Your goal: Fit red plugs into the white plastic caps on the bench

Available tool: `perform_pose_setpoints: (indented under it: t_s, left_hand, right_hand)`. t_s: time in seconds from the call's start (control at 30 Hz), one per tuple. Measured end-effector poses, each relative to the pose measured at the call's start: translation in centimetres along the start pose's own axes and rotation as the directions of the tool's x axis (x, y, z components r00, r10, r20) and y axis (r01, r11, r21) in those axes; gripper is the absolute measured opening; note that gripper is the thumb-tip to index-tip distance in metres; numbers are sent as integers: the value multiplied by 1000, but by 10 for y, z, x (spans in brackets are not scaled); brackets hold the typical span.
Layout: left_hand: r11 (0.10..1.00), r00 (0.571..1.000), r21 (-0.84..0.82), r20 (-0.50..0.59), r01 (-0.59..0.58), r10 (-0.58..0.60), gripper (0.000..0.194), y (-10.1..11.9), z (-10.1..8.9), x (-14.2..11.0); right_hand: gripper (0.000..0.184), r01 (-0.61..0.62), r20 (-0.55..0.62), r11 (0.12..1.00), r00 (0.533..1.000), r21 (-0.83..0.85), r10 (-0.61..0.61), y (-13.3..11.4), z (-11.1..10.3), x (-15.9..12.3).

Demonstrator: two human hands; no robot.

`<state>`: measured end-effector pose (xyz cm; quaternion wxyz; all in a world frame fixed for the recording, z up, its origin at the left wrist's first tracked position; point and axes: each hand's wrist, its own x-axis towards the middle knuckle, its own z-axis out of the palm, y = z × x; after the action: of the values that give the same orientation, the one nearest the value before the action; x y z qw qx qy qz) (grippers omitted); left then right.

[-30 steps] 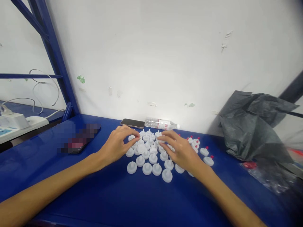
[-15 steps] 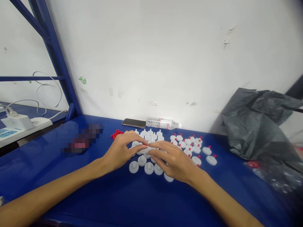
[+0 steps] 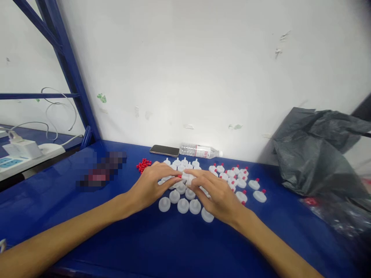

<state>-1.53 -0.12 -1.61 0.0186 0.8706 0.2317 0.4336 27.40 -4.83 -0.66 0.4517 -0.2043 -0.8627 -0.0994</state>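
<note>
Between the thumb and fingers of my left hand (image 3: 148, 186) is a small red cap (image 3: 179, 176). My right hand (image 3: 218, 193) grips a white plastic nozzle lid (image 3: 187, 178), its tip turned left against the red cap; whether the cap sits on the tip I cannot tell. Under and around both hands stand several white nozzle lids (image 3: 183, 205) without caps, tips up. Right of my right hand are several lids with red tips (image 3: 241, 182). A pile of loose red caps (image 3: 143, 165) lies just beyond my left hand.
A phone (image 3: 164, 150) and a clear plastic bottle (image 3: 199, 151) lie along the wall on the blue table (image 3: 162, 247). A dark plastic bag (image 3: 313, 150) bulges at the right. Far left are a power strip (image 3: 49, 151) and a blue metal frame (image 3: 68, 65).
My right hand's fingers have shifted slightly right and changed their grip, so the white nozzle lid shows more clearly between the hands. My left hand still pinches the red cap.
</note>
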Motion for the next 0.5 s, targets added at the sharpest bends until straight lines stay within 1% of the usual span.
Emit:
perform_pose_setpoints:
  t_s: [0.1, 0.2, 0.3, 0.4, 0.47, 0.5]
  left_hand:
    - [992, 994, 59, -2, -112, 112, 28, 1, 2, 0]
    - [988, 990, 50, 8, -143, 142, 36, 7, 0, 1]
    - [989, 989, 15, 17, -145, 144, 39, 12, -2, 2]
    - [994, 994, 8, 25, -111, 110, 34, 11, -1, 2]
    - [996, 996, 39, 37, -82, 80, 30, 5, 0, 2]
    - [996, 997, 68, 43, -65, 62, 31, 1, -1, 3]
  right_hand:
    - [32, 18, 16, 1000, 1000, -8, -18, 0, 1, -2]
    - [44, 33, 30, 999, 999, -24, -32, -3, 1, -1]
    - [41, 44, 38, 997, 998, -67, -42, -7, 1, 2]
    - [38, 72, 70, 992, 995, -106, -65, -6, -1, 4]
    - [42, 65, 112, 988, 992, -140, -49, -2, -6, 6]
    - [47, 39, 138, 985, 990, -169, -15, 2, -9, 6]
